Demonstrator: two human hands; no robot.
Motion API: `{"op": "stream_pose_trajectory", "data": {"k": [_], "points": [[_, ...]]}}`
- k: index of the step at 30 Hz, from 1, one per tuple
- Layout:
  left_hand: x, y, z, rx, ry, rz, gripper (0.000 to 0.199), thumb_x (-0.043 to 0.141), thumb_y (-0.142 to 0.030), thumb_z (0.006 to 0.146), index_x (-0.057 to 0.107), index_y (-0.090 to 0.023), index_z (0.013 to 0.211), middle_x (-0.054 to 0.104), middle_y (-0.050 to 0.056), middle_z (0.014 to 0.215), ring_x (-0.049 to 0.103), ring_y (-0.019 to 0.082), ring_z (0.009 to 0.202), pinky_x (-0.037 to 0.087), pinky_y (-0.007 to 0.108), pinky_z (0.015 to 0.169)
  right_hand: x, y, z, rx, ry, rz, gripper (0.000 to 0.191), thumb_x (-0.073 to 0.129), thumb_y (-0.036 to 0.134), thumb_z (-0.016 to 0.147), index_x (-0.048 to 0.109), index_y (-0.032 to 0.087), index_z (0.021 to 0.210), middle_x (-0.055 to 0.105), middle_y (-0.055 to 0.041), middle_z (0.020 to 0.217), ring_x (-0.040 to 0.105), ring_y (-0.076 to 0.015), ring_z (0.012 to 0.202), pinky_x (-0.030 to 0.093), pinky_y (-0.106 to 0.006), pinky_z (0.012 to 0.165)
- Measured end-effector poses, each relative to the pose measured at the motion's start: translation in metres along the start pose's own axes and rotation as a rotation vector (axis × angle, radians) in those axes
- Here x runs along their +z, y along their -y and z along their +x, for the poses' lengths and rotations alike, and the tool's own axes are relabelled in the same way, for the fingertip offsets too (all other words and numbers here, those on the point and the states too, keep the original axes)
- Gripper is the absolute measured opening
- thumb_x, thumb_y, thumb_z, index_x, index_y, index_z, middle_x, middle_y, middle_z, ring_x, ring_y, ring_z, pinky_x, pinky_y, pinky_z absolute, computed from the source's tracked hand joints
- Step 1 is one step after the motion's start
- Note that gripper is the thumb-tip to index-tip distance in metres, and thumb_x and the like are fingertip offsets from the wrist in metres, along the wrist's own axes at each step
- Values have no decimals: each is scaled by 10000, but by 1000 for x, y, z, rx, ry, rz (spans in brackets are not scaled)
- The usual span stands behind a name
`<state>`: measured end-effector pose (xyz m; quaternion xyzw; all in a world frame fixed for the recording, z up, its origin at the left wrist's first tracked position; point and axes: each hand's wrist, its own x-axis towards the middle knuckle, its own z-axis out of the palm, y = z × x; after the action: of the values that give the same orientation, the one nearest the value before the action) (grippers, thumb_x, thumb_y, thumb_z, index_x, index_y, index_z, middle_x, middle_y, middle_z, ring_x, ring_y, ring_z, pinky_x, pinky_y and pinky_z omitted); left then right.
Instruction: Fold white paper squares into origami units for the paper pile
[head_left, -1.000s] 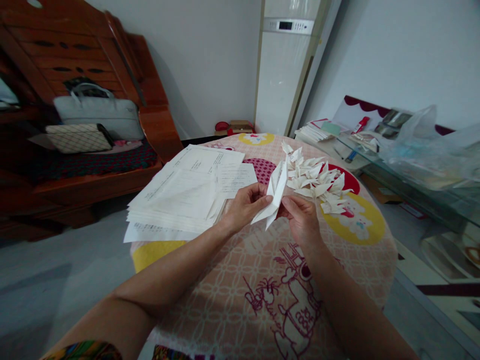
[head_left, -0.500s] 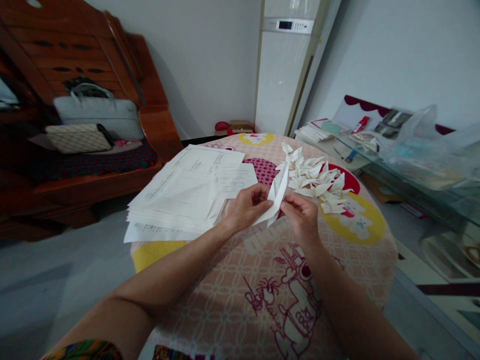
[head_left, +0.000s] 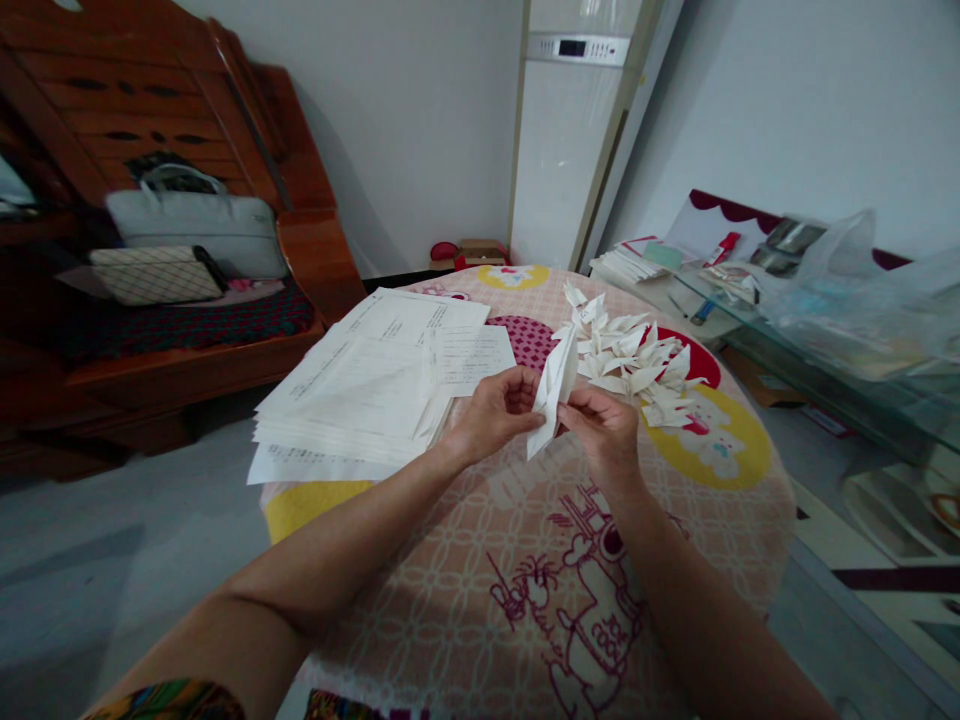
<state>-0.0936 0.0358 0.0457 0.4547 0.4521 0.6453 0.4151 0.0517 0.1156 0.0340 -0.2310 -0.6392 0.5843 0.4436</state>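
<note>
Both hands hold one piece of folded white paper (head_left: 556, 385) upright over the round table. My left hand (head_left: 501, 405) pinches its left side between thumb and fingers. On the right side, the fingertips of my right hand (head_left: 602, 425) are closed on the same paper near its lower half. Parts of the fingers behind the paper are hidden. Just beyond my right hand lies a heap of folded paper cranes (head_left: 630, 355). To the left of my left hand is a stack of printed paper sheets (head_left: 360, 390), with a smaller printed piece (head_left: 476, 358) at its right edge.
A patterned cloth (head_left: 450, 600) covers the round table. At right, a glass-topped stand (head_left: 825, 375) bears a clear plastic bag (head_left: 840, 280) and papers. A wooden bench (head_left: 322, 240) with bags (head_left: 202, 235) is at the left; a tall white cabinet-like unit (head_left: 566, 150) stands behind.
The folded paper has turned a little more upright, and its two lower points, spread apart before, now sit together. My left fingers have shifted slightly on it.
</note>
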Motion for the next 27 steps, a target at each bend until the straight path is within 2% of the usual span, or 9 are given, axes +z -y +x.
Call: {"op": "stream_pose_trajectory", "data": {"k": [5, 9, 12, 16, 22, 27], "points": [[-2, 4, 2, 4, -43, 1, 339, 815, -136, 605, 615, -122, 879, 670, 30, 816, 630, 107, 724, 510, 231, 695, 1, 3, 0, 13, -16, -9, 125, 764, 290, 675, 734, 197, 752, 720, 4, 671, 645, -158, 576, 555, -292, 572], [0, 5, 2, 29, -50, -41, 300, 822, -209, 656, 626, -124, 866, 671, 28, 807, 628, 104, 724, 505, 229, 707, 0, 2, 0, 20, -26, 18, 140, 778, 282, 671, 746, 195, 777, 731, 1, 691, 654, -156, 589, 554, -283, 580], [4, 3, 0, 47, -102, -35, 269, 804, -293, 709, 635, -130, 841, 655, 13, 761, 601, 93, 672, 486, 215, 654, 1, 3, 0, 16, -27, 21, 138, 774, 281, 675, 750, 200, 784, 730, 4, 686, 657, -156, 590, 559, -284, 581], [7, 2, -2, 57, -149, -30, 301, 818, -351, 693, 631, -133, 783, 623, -8, 690, 563, 82, 604, 461, 205, 592, 3, 7, -1, 21, -15, 15, 150, 775, 312, 667, 741, 198, 759, 719, 5, 659, 648, -159, 556, 563, -293, 547], [7, 4, -4, 35, -182, 16, 234, 801, -287, 701, 658, -123, 789, 662, 12, 719, 602, 94, 626, 479, 206, 604, 5, 5, -3, -9, -30, -36, 170, 794, 329, 659, 728, 193, 737, 711, -2, 666, 637, -153, 576, 544, -276, 549], [10, -2, -9, 29, -121, 24, 206, 757, -275, 757, 700, -115, 874, 709, 47, 789, 647, 117, 691, 510, 223, 655, 4, 3, -4, -87, -79, -107, 147, 794, 297, 679, 711, 189, 734, 684, 10, 641, 610, -138, 563, 504, -251, 532]]}}
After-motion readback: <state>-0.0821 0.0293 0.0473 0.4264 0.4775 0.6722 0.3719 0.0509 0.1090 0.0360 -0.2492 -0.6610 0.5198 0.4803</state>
